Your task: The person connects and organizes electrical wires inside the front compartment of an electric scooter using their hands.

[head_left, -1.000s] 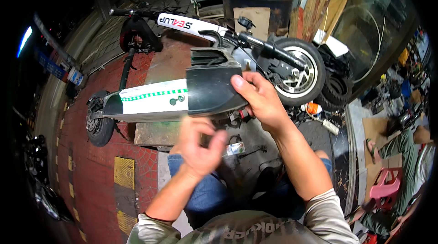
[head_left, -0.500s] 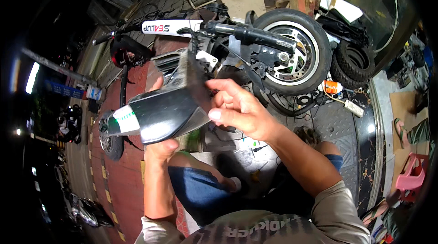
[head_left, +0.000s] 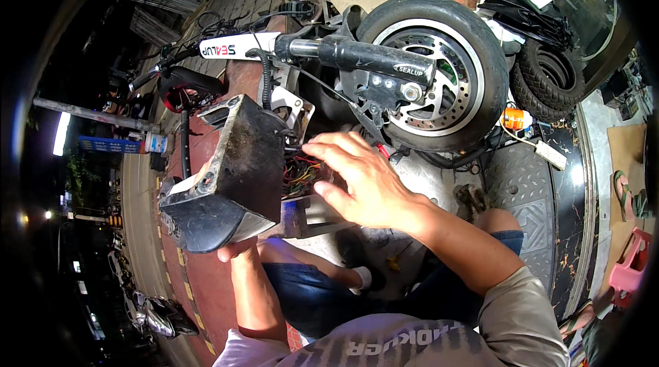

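Observation:
My left hand (head_left: 237, 249) grips a black boxy cover (head_left: 248, 154) from below and behind, its thumb at the lower edge and most fingers hidden. The cover has a dusty flat face, a worn pale rim and a smooth curved end. To its right my right hand (head_left: 364, 182) is open and empty, fingers spread, apart from the cover. Just past those fingertips lies a tangle of coloured wires (head_left: 302, 173). Beyond both hands an electric scooter lies on its side, with a white and black front fork (head_left: 357, 55) and a wheel (head_left: 439, 72) with a disc brake.
Loose tyres (head_left: 546, 79) are piled at the right, near an orange bottle (head_left: 516, 119) and a white power strip (head_left: 550, 156). A pink stool (head_left: 630, 264) stands at the far right, by another person's sandalled foot (head_left: 623, 192). A handlebar (head_left: 147, 77) reaches out at the left.
The cover has moved left and slightly down and turned, so its dusty flat face now shows and its white label is mostly hidden. My right hand's fingers have spread away from it.

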`<state>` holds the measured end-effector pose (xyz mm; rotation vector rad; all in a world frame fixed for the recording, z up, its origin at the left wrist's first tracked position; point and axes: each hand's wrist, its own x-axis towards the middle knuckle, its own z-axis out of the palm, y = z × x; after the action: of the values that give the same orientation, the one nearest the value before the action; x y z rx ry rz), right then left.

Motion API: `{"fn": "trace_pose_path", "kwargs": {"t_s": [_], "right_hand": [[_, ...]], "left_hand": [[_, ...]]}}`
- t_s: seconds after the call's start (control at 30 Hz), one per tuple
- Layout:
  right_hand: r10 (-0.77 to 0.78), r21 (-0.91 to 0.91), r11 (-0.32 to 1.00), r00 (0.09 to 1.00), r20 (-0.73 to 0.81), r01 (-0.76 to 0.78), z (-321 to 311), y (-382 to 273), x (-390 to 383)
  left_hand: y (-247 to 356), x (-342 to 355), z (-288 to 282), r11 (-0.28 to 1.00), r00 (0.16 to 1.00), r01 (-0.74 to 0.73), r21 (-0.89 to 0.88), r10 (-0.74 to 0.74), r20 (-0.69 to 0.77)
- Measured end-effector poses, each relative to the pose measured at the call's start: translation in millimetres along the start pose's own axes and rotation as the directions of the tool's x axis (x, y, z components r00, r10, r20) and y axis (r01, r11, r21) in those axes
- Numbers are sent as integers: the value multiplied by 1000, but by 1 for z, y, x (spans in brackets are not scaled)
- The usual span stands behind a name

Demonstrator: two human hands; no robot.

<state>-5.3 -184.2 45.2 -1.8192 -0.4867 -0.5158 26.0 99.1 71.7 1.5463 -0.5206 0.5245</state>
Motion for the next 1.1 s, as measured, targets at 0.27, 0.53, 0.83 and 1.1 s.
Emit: {"fn": "trace_pose_path", "kwargs": {"t_s": [0.27,0.53,0.83,1.1], "right_hand": [[54,170,983,996,74,-66,12,7,-8],[99,208,972,992,74,-113,13,3,-15],[-24,50,998,994,-105,29,21,31,-8],[100,111,989,995,-32,-96,5,33,-3]], "left_hand": [[-3,-7,-10,999,1000,-6,-52,6,-13],[-7,-9,-18,994,1000,0,-110,-1,-9],[-3,11,-1,980,952,-168,104,189,-240],[4,21,-2,966,948,-157,204,206,-243]]}}
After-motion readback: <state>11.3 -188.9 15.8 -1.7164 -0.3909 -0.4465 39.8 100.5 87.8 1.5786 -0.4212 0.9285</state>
